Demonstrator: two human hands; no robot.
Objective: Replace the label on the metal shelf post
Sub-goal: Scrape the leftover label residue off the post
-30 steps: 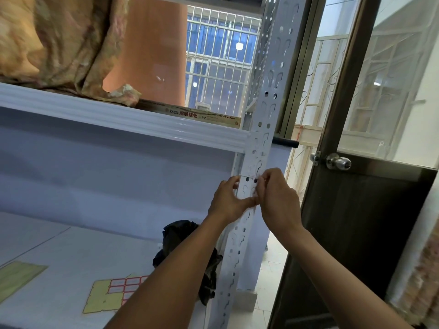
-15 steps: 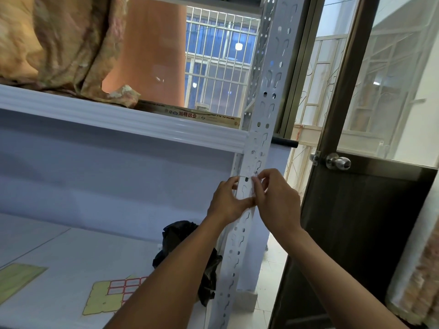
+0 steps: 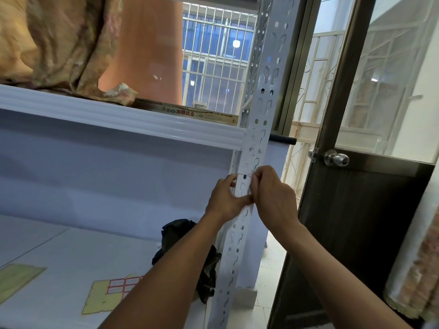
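Two hands, left hand, right hand, pressing one label, one shelf post

a dark wooden door with a round metal knob stands right. behind, a barred window shows blue dusk and a lit lamp. pale floor tiles below.
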